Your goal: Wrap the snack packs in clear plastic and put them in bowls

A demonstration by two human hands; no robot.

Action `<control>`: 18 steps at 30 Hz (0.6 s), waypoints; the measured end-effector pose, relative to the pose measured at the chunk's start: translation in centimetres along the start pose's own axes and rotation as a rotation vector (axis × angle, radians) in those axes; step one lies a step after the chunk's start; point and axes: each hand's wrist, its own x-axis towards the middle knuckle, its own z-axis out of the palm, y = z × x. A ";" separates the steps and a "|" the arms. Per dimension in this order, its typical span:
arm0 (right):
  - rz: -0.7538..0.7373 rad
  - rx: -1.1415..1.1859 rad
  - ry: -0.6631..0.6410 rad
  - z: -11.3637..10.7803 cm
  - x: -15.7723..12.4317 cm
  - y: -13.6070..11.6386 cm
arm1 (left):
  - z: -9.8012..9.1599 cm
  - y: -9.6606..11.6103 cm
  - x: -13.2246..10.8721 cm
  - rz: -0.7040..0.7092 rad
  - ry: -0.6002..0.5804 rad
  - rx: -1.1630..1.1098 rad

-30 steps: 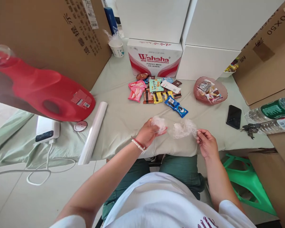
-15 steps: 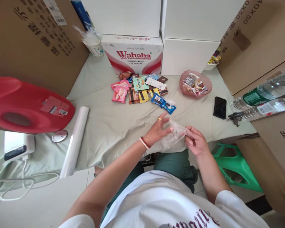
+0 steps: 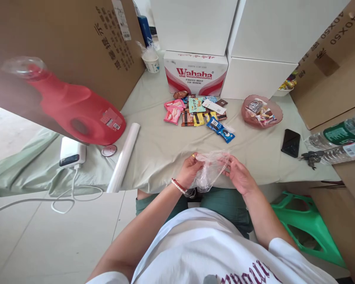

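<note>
A thin clear plastic bag [image 3: 210,171] hangs between my hands at the table's front edge. My left hand [image 3: 190,170] pinches its left side. On the other side my right hand [image 3: 239,173] grips the bag's upper right edge with thumb and fingers. Beyond the hands lies a pile of wrapped snacks: pink packets [image 3: 174,114], a light green packet [image 3: 197,105], brown and yellow packets [image 3: 198,119] and a white strip [image 3: 213,106]. Nearest to me in the pile is a blue packet [image 3: 220,129].
A pink bowl [image 3: 262,122] with wrapped snacks and a black phone [image 3: 290,142] are on the right, by plastic bottles [image 3: 337,136]. Leftward are a white roll [image 3: 124,157], a red jug [image 3: 85,114] and a white power bank [image 3: 72,153]. A Wahaha box [image 3: 197,75] stands behind.
My left hand has gone from open fingers beside the bag to pinching its edge. The bag is now spread between both hands. The whole view has shifted.
</note>
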 end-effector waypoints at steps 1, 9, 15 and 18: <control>0.008 -0.053 -0.015 0.4 -0.1 0.4 | 0.0 -0.3 -0.1 0.002 -0.007 -0.002; -0.079 -0.161 0.245 1.8 0.7 2.6 | -2.5 -0.1 -1.3 -0.194 0.163 -0.196; -0.064 -0.107 0.206 4.4 1.2 2.6 | -1.0 -0.4 -2.6 -0.282 0.161 -0.076; -0.044 -0.005 0.179 4.7 1.6 2.1 | -1.1 -0.9 -2.3 -0.241 0.230 -0.061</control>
